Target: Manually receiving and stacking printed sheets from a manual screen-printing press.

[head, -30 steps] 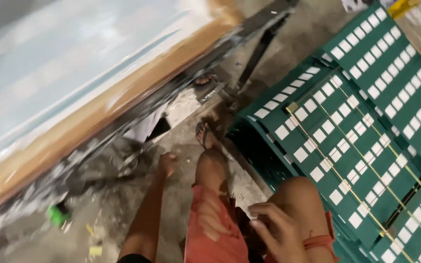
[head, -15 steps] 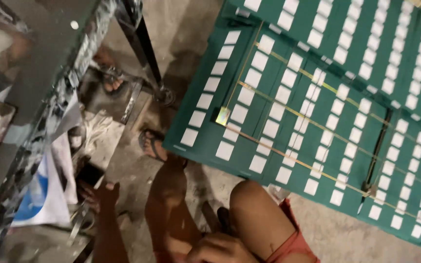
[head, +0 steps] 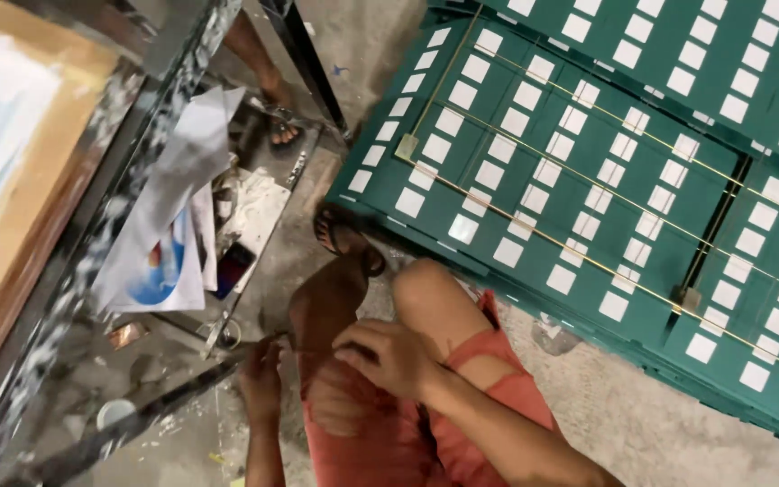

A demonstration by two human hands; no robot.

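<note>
The person sits low beside a paint-spattered metal frame (head: 74,298), knees drawn up, in torn reddish shorts (head: 389,433). The right hand (head: 385,356) lies on the raised left knee, fingers loosely curled and pressed to the cloth; it grips nothing that I can make out. The left hand (head: 261,379) reaches down just beside the shin toward a thin dark metal bar (head: 128,424) that runs aslant over the dirty concrete floor (head: 588,424); its fingers look bent close to the bar's end, though whether they actually clasp it cannot be told from this view. The two hands are apart, with the knee between them.

Compared with half a second ago the view has swung and steadied: the right hand, then only just visible at the lower edge, now sits in full view on the knee, and the left hand has come lower and nearer the bar (a second ago it hung out by the sandalled foot). So the reach is now toward the bar at the base of the frame.

A sandalled foot (head: 344,239) rests on the floor against the edge of a stack of green printed sheets with white squares (head: 588,162), crossed by thin brass-coloured rods (head: 588,194). Crumpled white papers (head: 173,243) hang on the frame, and another person's foot (head: 277,122) stands beyond it.
</note>
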